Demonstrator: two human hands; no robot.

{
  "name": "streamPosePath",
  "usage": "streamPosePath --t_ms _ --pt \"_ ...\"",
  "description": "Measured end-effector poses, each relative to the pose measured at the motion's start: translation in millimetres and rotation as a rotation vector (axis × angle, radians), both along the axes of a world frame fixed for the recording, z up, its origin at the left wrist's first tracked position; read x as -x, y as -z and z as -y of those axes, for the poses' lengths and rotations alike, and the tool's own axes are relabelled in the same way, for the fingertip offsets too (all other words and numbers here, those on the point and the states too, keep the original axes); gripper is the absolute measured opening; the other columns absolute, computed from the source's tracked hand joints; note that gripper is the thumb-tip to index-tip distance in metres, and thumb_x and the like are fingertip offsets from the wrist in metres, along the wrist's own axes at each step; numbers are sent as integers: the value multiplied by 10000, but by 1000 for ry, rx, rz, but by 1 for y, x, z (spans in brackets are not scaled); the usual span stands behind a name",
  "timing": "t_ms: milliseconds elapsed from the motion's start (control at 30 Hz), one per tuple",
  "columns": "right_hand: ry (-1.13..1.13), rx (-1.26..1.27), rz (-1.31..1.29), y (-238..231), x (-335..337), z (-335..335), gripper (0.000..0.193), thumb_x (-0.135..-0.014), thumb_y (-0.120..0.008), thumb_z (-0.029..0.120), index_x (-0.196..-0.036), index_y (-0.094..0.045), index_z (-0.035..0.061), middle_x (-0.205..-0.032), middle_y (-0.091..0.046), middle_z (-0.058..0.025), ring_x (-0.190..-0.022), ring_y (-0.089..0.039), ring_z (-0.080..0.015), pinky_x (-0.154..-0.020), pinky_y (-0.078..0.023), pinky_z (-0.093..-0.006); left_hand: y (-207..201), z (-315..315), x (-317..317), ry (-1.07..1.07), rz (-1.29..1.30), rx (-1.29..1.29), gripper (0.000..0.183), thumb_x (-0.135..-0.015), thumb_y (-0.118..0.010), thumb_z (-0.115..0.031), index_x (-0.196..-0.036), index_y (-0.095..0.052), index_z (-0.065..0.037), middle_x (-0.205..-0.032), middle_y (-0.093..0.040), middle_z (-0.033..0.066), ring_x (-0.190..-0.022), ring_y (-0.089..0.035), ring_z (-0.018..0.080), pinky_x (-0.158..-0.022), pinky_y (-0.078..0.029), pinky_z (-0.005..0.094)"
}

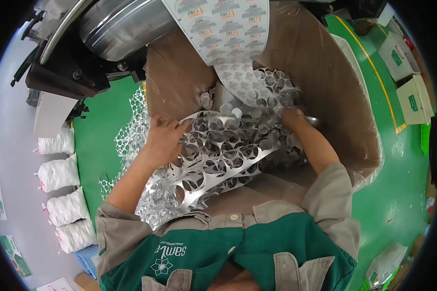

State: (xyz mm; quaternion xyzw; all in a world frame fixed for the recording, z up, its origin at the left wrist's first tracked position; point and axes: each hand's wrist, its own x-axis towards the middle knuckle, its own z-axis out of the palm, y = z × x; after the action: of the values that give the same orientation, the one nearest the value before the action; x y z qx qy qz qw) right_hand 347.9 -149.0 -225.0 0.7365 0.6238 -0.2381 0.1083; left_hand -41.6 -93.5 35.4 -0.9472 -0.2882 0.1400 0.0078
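My left hand (166, 139) is closed on the left edge of a silvery foil sheet punched with round holes (218, 162), its thumb pressed on the foil. The sheet lies bunched across a large brown box (344, 97) lined with clear plastic. Deeper in the box, my right hand (293, 118) is closed among loose round foil discs (277, 97). A shiny metal end sticks out beside its knuckles, and the rest of that object is hidden. Between the hands, a printed foil strip (238, 80) hangs down from above onto the discs.
A machine with a steel drum (128, 26) stands at the far left. More punched foil (131, 131) spills over the box's left side to the green floor (94, 145). White bundles (63, 174) line the left. Pale bins (415, 99) stand at the right.
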Motion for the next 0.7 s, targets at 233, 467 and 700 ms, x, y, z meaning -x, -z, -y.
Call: streamPosePath --t_ms 233,467,700 --pt "-241 161 -410 -141 25 -43 502 -630 -734 264 -1018 -569 -8 -958 -611 -133 -900 -583 -261 -743 -439 -355 -6 -8 -6 51 210 39 491 -724 -541 -7 -1196 -494 -133 -869 -604 110 -859 -570 275 -915 -327 432" --pt "-78 -359 -1916 -263 5 -35 450 -756 -638 212 -1124 -513 -16 -1076 -576 -123 -983 -577 -197 -864 -467 -326 -71 13 12 -166 534 255 292 -731 -547 23 -994 -638 -67 -806 -611 115 -754 -539 277 -718 -425 381" --pt "180 -92 -725 -93 42 -53 559 -761 -637 371 -1150 -507 -8 -1098 -574 -159 -989 -573 -274 -796 -475 -382 -113 42 32 -59 590 165 303 -610 -571 30 -869 -675 -90 -790 -596 79 -701 -545 255 -700 -414 332"
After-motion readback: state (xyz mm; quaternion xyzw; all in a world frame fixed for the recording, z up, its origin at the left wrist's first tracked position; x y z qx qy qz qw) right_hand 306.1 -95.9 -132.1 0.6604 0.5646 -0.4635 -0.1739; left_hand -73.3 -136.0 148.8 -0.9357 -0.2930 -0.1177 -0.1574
